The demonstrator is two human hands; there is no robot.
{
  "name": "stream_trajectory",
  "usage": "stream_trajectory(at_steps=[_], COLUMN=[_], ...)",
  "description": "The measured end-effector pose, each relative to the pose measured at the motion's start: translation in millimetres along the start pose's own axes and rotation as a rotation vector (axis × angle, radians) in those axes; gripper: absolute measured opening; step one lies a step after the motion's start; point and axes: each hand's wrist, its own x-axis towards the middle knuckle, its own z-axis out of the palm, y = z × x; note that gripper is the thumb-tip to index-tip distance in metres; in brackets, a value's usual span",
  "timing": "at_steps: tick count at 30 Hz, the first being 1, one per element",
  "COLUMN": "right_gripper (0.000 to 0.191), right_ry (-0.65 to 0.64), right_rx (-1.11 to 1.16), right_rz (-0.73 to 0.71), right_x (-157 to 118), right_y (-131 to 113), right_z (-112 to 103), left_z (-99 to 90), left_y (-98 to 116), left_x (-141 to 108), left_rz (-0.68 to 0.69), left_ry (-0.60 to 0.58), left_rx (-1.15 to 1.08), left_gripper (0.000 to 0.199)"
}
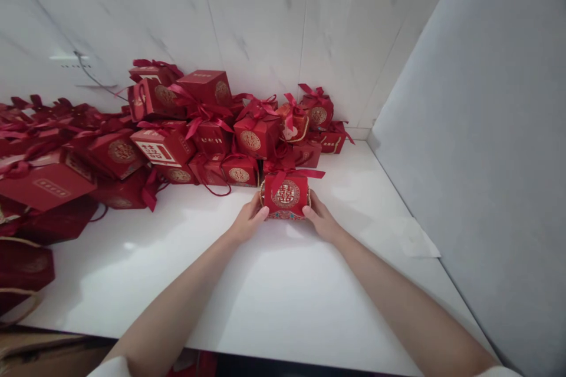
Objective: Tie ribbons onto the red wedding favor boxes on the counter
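Note:
Between my two hands is a red gift box (286,193) with a round gold emblem, a patterned lower edge and a red ribbon bow on top. My left hand (251,217) grips its left side, thumb on the front lower corner. On the opposite side my right hand (322,217) holds it the same way, with fingers hidden behind the box. Gold cord shows along both sides of it. Right behind stands a stack of similar red boxes, among them one with a gold emblem (257,135) and a lower one (239,171).
More red boxes (48,179) are heaped along the left of the white table (265,300). A tiled wall (256,23) runs behind, and a pale panel (486,147) borders the right. A white paper piece (419,238) lies by that panel. Cardboard (48,356) shows below the front edge.

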Motion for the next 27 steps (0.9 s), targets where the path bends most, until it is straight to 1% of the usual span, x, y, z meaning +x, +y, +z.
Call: stream_trajectory(at_steps=[3,8,14,19,22,24,25,27], right_gripper=[0.077,0.078,0.074,0.074,0.072,0.072,0.074,0.082], right_ry=[0.006,0.012,0.015,0.014,0.015,0.024,0.034,0.081], right_rx=[0.011,0.011,0.04,0.041,0.03,0.034,0.035,0.018], right_rz=[0.007,0.014,0.003,-0.004,-0.002,-0.027,-0.057,-0.146], right_x=[-0.3,-0.9,-1.1,-0.8,-0.5,-0.9,-1.4,-2.8], right_y=[0.5,3.7,5.9,6.4,6.3,5.2,4.2,1.9], right_z=[-0.2,-0.5,-0.5,-1.2,-0.6,1.2,2.6,5.6], left_z=[0.7,1.1,1.5,1.4,1.5,2.4,3.4,6.9], left_y=[-1.5,-2.9,-0.9,0.2,-1.9,-2.8,-2.6,-0.5], left_x=[0.3,0.7,0.4,0.1,0.1,0.1,0.0,-0.4], left_rz=[0.011,0.007,0.014,0.03,0.017,0.016,0.035,0.117], left_ry=[0.01,-0.005,0.022,0.011,0.002,-0.004,0.011,0.087], left_rx=[0.007,-0.003,0.0,-0.003,-0.008,-0.005,-0.002,0.01], left_gripper=[0.064,0.063,0.062,0.06,0.058,0.058,0.058,0.057])
